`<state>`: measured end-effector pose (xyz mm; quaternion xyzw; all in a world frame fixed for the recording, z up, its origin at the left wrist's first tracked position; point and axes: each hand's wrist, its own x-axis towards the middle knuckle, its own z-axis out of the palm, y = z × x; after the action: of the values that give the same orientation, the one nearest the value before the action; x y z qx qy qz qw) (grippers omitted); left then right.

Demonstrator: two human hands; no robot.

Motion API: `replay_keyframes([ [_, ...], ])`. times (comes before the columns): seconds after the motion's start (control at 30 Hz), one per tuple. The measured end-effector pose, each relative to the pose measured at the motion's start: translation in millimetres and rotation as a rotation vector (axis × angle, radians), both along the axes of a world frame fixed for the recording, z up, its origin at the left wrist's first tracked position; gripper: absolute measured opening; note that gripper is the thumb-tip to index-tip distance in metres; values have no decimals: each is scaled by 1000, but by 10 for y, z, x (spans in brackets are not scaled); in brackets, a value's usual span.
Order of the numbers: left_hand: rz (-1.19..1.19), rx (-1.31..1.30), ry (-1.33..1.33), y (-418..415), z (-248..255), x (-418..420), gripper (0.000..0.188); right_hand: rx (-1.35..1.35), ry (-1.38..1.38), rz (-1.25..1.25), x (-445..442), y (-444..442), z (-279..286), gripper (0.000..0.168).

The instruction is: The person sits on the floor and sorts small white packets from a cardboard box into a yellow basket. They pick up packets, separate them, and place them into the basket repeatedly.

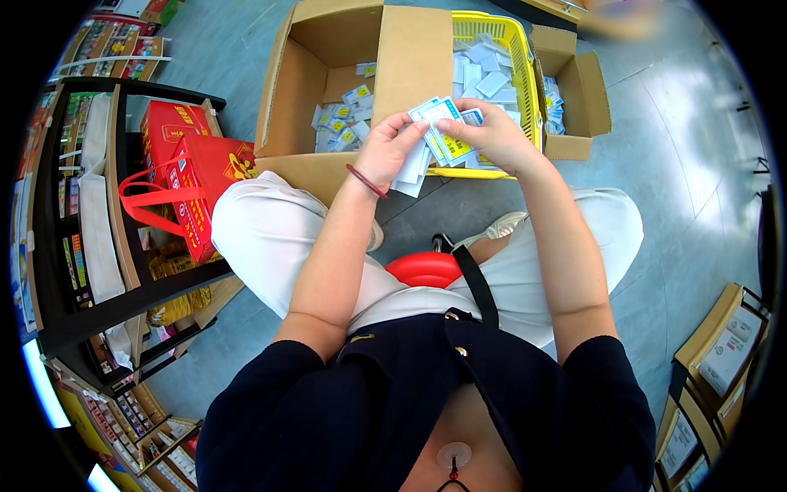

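My left hand (388,147), with a red bracelet at the wrist, pinches blue-and-white price label cards (444,130) with yellow fields. White cards (413,169) hang below its fingers. On the other side, my right hand (495,135) grips the same fan of cards, its thumb pressed on their face. Both hands are above the near edge of a yellow plastic basket (525,67), which contains many pale plastic label holders (489,74). To the left, an open cardboard box (335,31) holds scattered labels (344,123); its flap (413,52) reaches the basket.
A smaller cardboard box (587,92) with labels (552,107) stands right of the basket. Red gift boxes (212,166) with a strap handle sit by the dark shelf unit (117,320) at left. Beneath me is a red seat (424,269). More shelving (707,375) is at lower right.
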<state>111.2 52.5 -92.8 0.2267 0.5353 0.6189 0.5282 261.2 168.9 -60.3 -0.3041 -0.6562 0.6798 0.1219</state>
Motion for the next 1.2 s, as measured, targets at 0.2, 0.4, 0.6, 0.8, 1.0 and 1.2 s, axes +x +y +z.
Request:
replay_keyframes([
  [0.2,39,-65,-11,-31,-16,-42,22,-199,58,-89,-16,27,-6,43],
  [0.4,146,51,-249,2,-6,-38,28,-452,222,-271,18,167,-152,38],
  [0.6,144,124,-302,-2,-28,-52,41,-423,161,-195,-17,83,-164,40],
  [0.8,174,156,-304,14,-67,-90,37,-491,133,-164,-22,46,-126,41],
  [1.0,280,165,-302,8,-47,-115,28,-572,109,-180,-13,65,-94,38],
  [1.2,157,310,-571,-33,-3,-178,21,-649,154,-87,-25,63,-156,39],
])
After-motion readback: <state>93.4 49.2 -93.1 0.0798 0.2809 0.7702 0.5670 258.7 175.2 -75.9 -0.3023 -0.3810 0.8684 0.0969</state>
